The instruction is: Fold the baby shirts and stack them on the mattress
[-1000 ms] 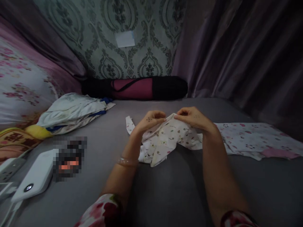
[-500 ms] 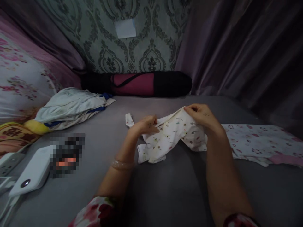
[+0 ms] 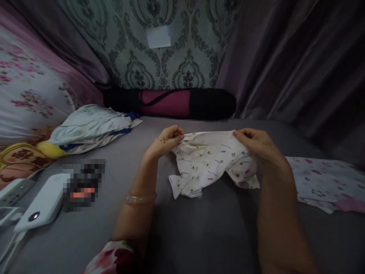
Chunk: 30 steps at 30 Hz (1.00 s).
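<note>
A small white baby garment (image 3: pixel 205 160) with tiny coloured prints hangs between my hands over the grey bed sheet. Its upper edge is pulled nearly straight, and the lower parts droop onto or just above the sheet. My left hand (image 3: pixel 168 140) pinches the left end of that edge between thumb and fingers. The right end is pinched by my right hand (image 3: pixel 252 140). Whether it is a top or trousers I cannot tell. To the right, partly behind my right forearm, a white flowered cloth garment (image 3: pixel 327 179) with a pink part lies flat.
A heap of pale and blue clothes (image 3: pixel 91 127) lies at the left, beside a yellow cushion (image 3: pixel 25 160). Nearer are a white power bank (image 3: pixel 42 205) with a cable, a power strip (image 3: pixel 17 190) and a blurred-out item (image 3: pixel 84 186). A black-and-maroon long bag (image 3: pixel 168 102) lies along the wall.
My left hand has risen and now grips the garment's upper edge at its left end. My hands are farther apart, and the edge has gone from slanting to almost level.
</note>
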Each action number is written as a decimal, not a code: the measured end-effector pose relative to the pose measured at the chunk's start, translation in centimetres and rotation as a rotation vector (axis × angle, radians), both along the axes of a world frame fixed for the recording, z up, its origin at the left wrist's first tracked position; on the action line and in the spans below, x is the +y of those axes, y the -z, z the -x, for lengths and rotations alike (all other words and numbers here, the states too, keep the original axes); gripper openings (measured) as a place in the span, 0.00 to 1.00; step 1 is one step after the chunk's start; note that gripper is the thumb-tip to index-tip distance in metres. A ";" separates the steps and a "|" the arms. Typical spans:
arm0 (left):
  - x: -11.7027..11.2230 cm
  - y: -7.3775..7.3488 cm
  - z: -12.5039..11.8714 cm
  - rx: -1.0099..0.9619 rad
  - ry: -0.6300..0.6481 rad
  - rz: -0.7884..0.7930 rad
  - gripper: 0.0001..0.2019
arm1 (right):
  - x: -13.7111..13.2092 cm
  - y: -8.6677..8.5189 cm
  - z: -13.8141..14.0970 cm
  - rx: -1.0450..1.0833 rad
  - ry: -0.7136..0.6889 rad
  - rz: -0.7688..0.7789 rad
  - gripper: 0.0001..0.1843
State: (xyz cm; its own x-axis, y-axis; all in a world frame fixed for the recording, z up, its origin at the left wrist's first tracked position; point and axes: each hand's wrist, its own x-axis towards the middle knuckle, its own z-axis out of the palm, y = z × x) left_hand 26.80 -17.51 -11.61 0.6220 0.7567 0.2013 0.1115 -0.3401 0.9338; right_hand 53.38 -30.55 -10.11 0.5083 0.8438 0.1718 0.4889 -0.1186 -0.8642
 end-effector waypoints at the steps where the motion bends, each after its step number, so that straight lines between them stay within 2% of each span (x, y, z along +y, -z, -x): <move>1: -0.2 -0.4 0.2 -0.034 0.009 0.023 0.04 | 0.0 0.1 0.0 0.004 -0.007 0.010 0.16; 5: -0.7 -1.1 0.3 -0.095 0.033 0.077 0.05 | 0.3 0.5 0.1 0.023 -0.022 0.043 0.17; 9: -0.5 -0.7 0.2 -0.018 0.053 0.133 0.05 | 0.5 0.7 0.0 0.004 -0.023 0.053 0.17; 14: -0.2 -0.1 0.3 0.047 0.126 0.182 0.16 | 0.2 0.2 0.1 -0.003 -0.020 0.046 0.17; 23: 0.3 0.8 -0.1 0.106 0.002 0.002 0.12 | 0.0 -0.2 0.0 -0.047 -0.053 -0.005 0.19; 30: 0.5 0.9 -0.2 0.064 -0.066 -0.046 0.11 | -0.4 -0.6 0.3 -0.036 -0.066 0.003 0.20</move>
State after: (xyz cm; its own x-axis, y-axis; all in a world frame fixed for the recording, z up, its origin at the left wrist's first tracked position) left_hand 27.05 -17.04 -12.49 0.5841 0.7873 0.1977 0.1943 -0.3720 0.9077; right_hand 53.04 -30.99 -9.46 0.4447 0.8760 0.1868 0.5266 -0.0871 -0.8456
